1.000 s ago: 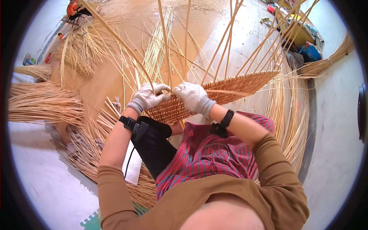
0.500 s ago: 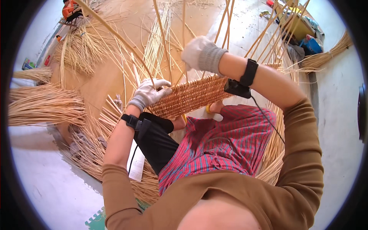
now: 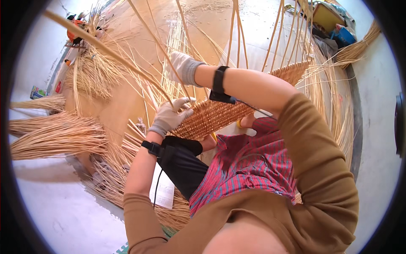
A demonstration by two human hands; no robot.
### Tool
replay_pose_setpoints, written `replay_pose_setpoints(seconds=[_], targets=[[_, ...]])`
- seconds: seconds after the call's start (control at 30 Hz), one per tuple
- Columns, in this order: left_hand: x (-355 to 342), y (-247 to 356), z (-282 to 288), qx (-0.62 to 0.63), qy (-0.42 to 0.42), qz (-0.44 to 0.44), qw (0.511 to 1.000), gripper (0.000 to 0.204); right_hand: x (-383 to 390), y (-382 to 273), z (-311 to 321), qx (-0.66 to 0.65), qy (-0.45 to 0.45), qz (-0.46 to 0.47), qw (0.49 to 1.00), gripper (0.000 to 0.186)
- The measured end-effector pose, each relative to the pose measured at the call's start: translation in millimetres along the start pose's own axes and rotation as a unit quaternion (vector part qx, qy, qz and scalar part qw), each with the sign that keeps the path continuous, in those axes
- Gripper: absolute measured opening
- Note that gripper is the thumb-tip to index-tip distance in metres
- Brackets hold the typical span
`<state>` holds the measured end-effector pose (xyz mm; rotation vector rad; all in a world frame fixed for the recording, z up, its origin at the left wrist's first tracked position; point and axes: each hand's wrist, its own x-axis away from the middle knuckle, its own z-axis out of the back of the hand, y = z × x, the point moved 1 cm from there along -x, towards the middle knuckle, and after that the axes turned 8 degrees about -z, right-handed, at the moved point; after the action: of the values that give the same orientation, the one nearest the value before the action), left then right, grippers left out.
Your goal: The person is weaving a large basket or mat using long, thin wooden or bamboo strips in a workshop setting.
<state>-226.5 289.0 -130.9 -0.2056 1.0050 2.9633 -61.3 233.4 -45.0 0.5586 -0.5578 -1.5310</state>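
A brown woven rattan panel [image 3: 218, 118] is tilted over my lap, with long upright stakes [image 3: 237, 29] rising from it. My gloved left hand [image 3: 171, 116] grips its upper edge at the left end, beside a thick cane [image 3: 72, 27] that slants up to the upper left. My gloved right hand [image 3: 182, 66] is raised above the left hand, its fingers curled beside a thinner stake; whatever they hold is hidden. My right forearm hides part of the panel. Below lie my checked cloth [image 3: 241, 169] and a sheet of paper [image 3: 165, 190].
Loose cane bundles [image 3: 57, 137] lie to my left; long canes [image 3: 338, 106] lie along the right wall. A person in orange [image 3: 76, 31] is at the back left. A yellow container [image 3: 327, 17], a blue tub [image 3: 344, 37] and a leaning bundle [image 3: 361, 40] are at the back right.
My right hand has left the panel's edge, risen, then swung left over my left hand. My left hand keeps its grip on the panel. The view has shifted slightly.
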Motion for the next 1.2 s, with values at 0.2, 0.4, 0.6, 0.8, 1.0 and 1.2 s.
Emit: replay_pose_setpoints(seconds=[0.2,0.4,0.6,0.8,1.0,1.2], targets=[[-5,-4,3,-0.046,-0.032,-0.02,0.998,0.042,90,49,94,-0.517,0.176,-0.225,0.807,0.025],[-4,-4,6,-0.054,-0.063,-0.021,0.996,0.046,95,48,111,-0.668,0.122,-0.079,0.73,0.026],[1,-1,6,-0.151,-0.022,-0.036,0.988,0.057,206,3,-42,-0.614,0.085,-0.464,0.633,0.032],[0,17,7,-0.084,-0.014,-0.033,0.996,0.037,231,-92,-136,-0.834,0.172,-0.452,0.267,0.016],[-28,22,-13,-0.039,-0.003,-0.025,0.999,0.044,232,-85,-127,-0.81,0.128,-0.472,0.322,0.019],[-32,25,-27,0.023,-0.021,0.095,0.995,0.041,222,-96,-121,-0.798,0.173,-0.496,0.297,0.018]])
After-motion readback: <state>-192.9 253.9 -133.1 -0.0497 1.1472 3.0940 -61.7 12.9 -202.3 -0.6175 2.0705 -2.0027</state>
